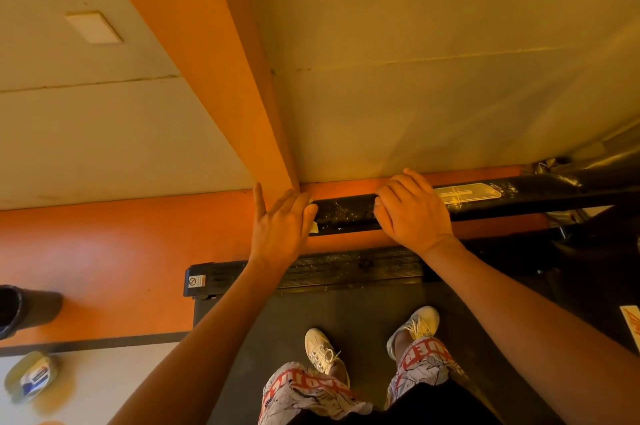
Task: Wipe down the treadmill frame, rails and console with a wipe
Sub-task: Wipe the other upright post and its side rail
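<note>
Head view, left grip wide, pressing wipe on rail, right grip clasping rail

Bare forearms, cream lace-up sneakers, white trousers with red lettered bands at the cuffs.

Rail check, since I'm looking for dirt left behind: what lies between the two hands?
In the head view, only a bare stretch of black rail, speckled with pale flecks, lies between the left hand and the right hand.
</note>
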The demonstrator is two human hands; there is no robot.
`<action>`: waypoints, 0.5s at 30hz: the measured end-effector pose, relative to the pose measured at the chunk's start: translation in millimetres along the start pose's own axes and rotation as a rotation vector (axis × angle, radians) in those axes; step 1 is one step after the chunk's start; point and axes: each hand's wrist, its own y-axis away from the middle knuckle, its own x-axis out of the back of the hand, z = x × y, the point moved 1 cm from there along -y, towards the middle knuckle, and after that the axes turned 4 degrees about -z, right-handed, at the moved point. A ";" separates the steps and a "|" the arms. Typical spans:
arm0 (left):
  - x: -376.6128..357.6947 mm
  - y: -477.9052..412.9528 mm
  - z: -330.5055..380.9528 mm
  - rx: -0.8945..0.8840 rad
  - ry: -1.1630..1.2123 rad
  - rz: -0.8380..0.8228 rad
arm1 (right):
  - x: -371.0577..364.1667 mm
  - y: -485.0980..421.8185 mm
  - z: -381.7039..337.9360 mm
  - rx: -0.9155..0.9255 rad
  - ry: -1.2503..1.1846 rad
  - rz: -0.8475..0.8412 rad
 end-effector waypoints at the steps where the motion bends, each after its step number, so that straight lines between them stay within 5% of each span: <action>1: -1.9 3.4 -5.4 -0.013 -0.019 -0.003 | 0.1 -0.2 -0.1 -0.003 0.001 -0.007; 15: -10.3 5.3 28.0 -0.025 -0.008 0.044 | -1.2 0.2 -0.2 -0.007 0.008 -0.024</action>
